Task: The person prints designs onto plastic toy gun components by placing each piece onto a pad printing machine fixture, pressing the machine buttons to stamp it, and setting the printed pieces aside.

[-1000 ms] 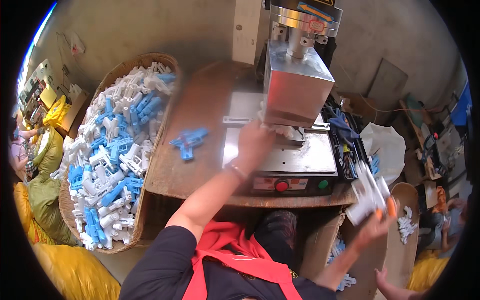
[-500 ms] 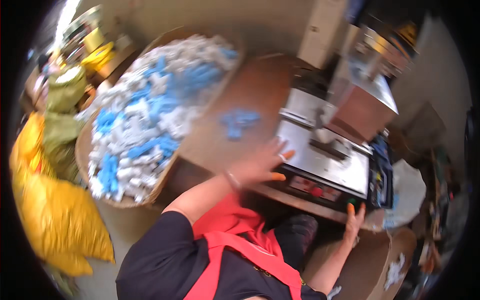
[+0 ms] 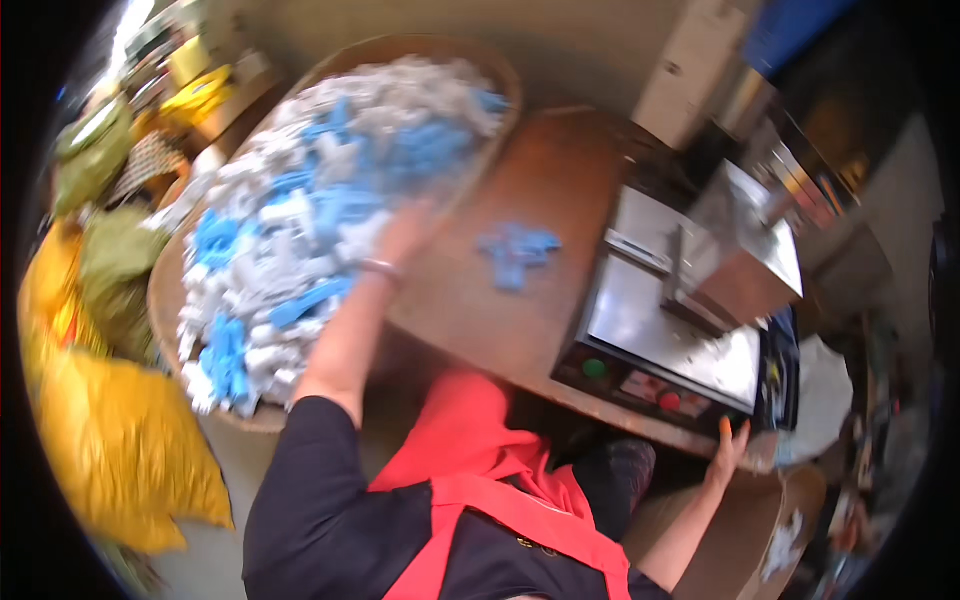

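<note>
My left hand (image 3: pixel 405 235) reaches over the right edge of a big cardboard bin (image 3: pixel 165 290) heaped with small white and blue pieces (image 3: pixel 335 205). Motion smears its fingers, so whether it grips a piece is hidden. My right hand (image 3: pixel 729 452) rests at the front right corner of a press-like machine (image 3: pixel 665 325), fingers spread, an orange cover on at least one fingertip. The machine has a metal plate, a boxy metal head, a green button (image 3: pixel 594 368) and a red button (image 3: pixel 669 400). A few blue pieces (image 3: pixel 515 255) lie on the brown table (image 3: pixel 470 320) between bin and machine.
Large yellow sacks (image 3: pixel 130 440) and olive sacks (image 3: pixel 115 270) crowd the left side. Below the machine's right end stands an open cardboard box (image 3: pixel 720 540) with white pieces in it. A white bag (image 3: pixel 825 400) hangs at the right, and a wall closes the far side.
My left hand has swung left, from beside the machine's front to the bin's edge. My right hand stays at the machine's front right corner. The whole view has shifted slightly.
</note>
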Action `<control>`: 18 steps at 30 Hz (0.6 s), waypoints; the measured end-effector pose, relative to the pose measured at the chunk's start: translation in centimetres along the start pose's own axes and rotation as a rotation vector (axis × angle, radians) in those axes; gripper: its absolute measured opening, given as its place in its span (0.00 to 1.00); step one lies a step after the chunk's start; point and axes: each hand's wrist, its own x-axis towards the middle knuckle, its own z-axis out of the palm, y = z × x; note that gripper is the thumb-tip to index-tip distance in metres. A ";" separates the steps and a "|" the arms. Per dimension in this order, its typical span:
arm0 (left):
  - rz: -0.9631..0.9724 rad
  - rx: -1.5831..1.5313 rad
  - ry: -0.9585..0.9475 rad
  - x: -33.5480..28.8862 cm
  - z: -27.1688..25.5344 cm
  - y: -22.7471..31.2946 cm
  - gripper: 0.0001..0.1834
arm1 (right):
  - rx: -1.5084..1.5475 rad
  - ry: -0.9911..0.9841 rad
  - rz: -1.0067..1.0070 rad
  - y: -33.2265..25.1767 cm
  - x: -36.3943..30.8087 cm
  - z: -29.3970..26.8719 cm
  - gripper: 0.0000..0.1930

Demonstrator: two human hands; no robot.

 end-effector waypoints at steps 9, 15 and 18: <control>0.034 0.049 0.019 2.4 3.3 -11.3 0.28 | -0.154 0.219 -0.280 -6.7 -1.7 4.9 0.28; 0.522 0.072 0.430 -5.2 -0.6 5.0 0.15 | -0.271 0.182 -0.542 -13.4 0.3 6.7 0.15; 0.732 -0.058 0.375 -10.3 1.1 17.6 0.20 | -0.164 0.033 -0.613 -13.1 4.7 10.0 0.16</control>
